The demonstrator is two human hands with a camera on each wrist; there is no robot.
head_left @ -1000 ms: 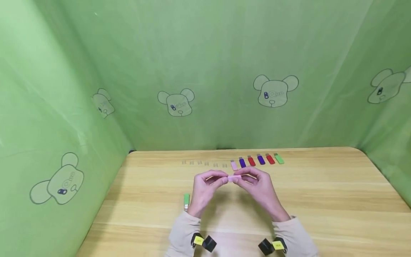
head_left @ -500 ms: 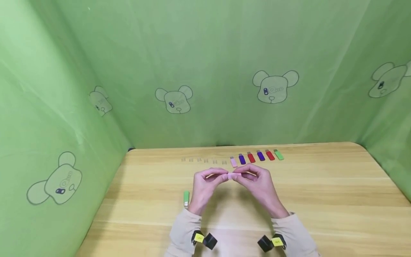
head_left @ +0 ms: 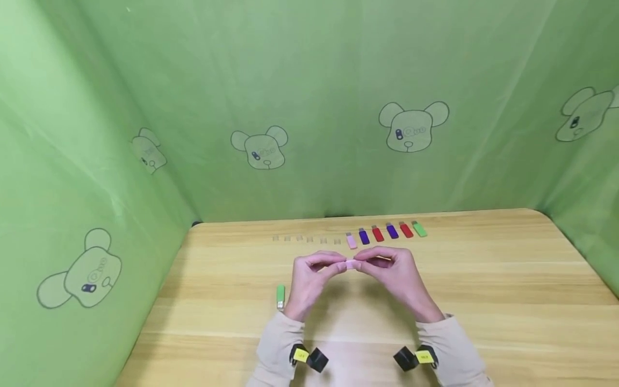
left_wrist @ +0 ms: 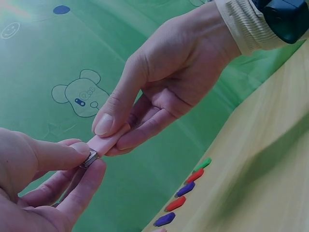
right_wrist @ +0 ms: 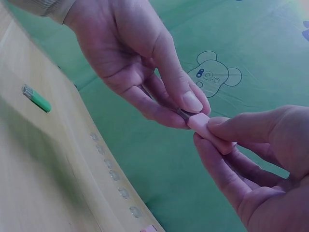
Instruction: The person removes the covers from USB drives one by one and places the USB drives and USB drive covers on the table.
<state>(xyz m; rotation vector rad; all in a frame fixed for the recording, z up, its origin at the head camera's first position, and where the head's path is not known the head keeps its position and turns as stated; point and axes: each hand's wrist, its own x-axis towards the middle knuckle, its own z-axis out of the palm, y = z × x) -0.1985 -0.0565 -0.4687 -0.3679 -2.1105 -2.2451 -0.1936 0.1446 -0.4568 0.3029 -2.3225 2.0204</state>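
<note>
A pink USB stick (head_left: 350, 264) is held between both hands above the table. My left hand (head_left: 309, 277) pinches its metal connector end (left_wrist: 90, 158) between thumb and fingertips. At the other end, the thumb and fingers of my right hand (head_left: 394, 271) grip the pink body (right_wrist: 199, 123). Whether a clear cap sits over the connector is hidden by the fingers. Just beyond the hands, a second pink USB stick (head_left: 351, 241) lies on the table. Left of my left wrist lies a green USB stick (head_left: 280, 296), its metal end towards me.
Purple (head_left: 364, 236), red (head_left: 378, 233) and green (head_left: 419, 229) USB sticks continue a row near the back edge of the wooden table (head_left: 503, 290). Several small clear pieces (head_left: 310, 239) line up to their left. Green fabric walls (head_left: 319, 177) enclose the back and sides.
Less of the pink stick shows between the hands in the head view. My right hand and forearm have shifted slightly right. The head view has tilted down a little.
</note>
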